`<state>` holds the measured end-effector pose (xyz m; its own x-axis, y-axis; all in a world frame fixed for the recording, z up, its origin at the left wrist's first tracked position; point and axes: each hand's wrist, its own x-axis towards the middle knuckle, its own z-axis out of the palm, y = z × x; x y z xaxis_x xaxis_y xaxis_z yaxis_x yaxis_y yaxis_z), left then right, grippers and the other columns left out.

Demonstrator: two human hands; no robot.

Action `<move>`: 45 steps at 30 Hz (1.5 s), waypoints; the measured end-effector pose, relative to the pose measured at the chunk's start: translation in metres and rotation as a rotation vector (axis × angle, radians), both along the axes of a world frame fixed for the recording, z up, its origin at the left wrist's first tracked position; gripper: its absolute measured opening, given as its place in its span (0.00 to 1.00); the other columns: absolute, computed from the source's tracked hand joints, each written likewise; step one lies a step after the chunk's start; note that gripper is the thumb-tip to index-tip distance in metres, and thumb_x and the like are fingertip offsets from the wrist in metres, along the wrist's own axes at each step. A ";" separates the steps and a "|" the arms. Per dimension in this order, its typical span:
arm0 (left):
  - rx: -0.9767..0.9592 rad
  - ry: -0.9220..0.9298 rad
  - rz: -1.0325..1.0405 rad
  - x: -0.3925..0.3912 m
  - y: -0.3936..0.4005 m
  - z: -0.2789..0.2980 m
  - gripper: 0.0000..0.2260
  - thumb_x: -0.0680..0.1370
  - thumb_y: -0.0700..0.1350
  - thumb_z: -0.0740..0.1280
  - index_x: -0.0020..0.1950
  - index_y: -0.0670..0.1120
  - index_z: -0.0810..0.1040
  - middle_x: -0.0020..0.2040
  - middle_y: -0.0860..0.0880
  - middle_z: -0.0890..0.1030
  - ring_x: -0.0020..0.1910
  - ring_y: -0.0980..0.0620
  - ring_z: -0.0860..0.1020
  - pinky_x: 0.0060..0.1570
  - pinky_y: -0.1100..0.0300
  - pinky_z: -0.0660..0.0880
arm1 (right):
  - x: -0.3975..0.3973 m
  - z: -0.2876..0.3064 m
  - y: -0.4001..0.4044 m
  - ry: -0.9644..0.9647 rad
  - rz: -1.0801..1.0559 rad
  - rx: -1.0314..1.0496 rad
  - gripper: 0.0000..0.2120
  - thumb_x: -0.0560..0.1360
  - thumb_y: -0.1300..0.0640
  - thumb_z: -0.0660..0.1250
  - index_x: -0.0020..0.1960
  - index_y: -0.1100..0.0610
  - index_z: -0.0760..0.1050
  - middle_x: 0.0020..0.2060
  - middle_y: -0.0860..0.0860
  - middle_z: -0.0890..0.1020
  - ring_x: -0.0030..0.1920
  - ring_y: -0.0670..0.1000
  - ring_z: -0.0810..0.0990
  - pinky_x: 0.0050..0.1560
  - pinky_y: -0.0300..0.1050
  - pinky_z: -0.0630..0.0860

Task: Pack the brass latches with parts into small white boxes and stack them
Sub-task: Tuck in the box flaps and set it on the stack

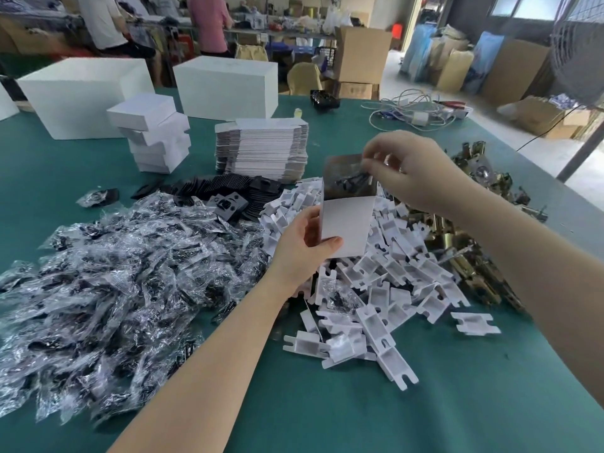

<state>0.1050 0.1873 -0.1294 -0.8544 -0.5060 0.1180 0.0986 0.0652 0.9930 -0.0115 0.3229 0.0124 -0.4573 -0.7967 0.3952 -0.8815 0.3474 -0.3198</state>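
My left hand (304,243) grips a small white box (348,225) from below, held upright above the pile of white plastic parts (385,289). The box's top is open, with a flap (343,173) raised behind it. My right hand (415,171) is over the opening and pinches a clear bag of black screws (351,183) at the box's mouth. Brass latches (474,256) lie heaped at the right. A stack of closed white boxes (153,135) stands at the back left.
Clear bags of black screws (108,279) cover the left of the green table (327,413). Black plates (228,197) lie behind them. A stack of flat box blanks (261,145), two big white boxes (81,93), cables (415,112) and people at the far benches are beyond.
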 end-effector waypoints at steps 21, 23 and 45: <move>0.034 0.045 -0.013 0.001 0.002 0.000 0.23 0.75 0.35 0.73 0.61 0.57 0.74 0.57 0.54 0.82 0.57 0.58 0.80 0.56 0.61 0.78 | 0.003 -0.002 0.005 0.092 -0.092 0.175 0.08 0.78 0.49 0.66 0.55 0.49 0.79 0.51 0.50 0.70 0.52 0.52 0.72 0.53 0.48 0.71; 0.028 0.046 -0.009 0.001 0.002 0.000 0.23 0.75 0.35 0.73 0.60 0.58 0.74 0.57 0.54 0.82 0.57 0.58 0.80 0.56 0.61 0.78 | 0.007 0.001 0.005 0.133 -0.078 0.177 0.08 0.77 0.49 0.67 0.55 0.46 0.79 0.51 0.50 0.70 0.53 0.51 0.72 0.53 0.51 0.74; -0.053 0.031 -0.031 0.002 0.001 0.001 0.24 0.75 0.36 0.74 0.63 0.58 0.73 0.58 0.56 0.82 0.57 0.60 0.80 0.56 0.60 0.79 | 0.026 0.016 -0.014 0.401 -0.132 0.428 0.06 0.79 0.49 0.65 0.51 0.44 0.81 0.64 0.53 0.68 0.65 0.59 0.62 0.64 0.56 0.63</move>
<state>0.1071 0.1886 -0.1281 -0.8650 -0.4719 0.1703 0.1318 0.1136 0.9847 0.0147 0.3086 0.0279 -0.4448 -0.8696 0.2143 -0.8450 0.4867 0.2216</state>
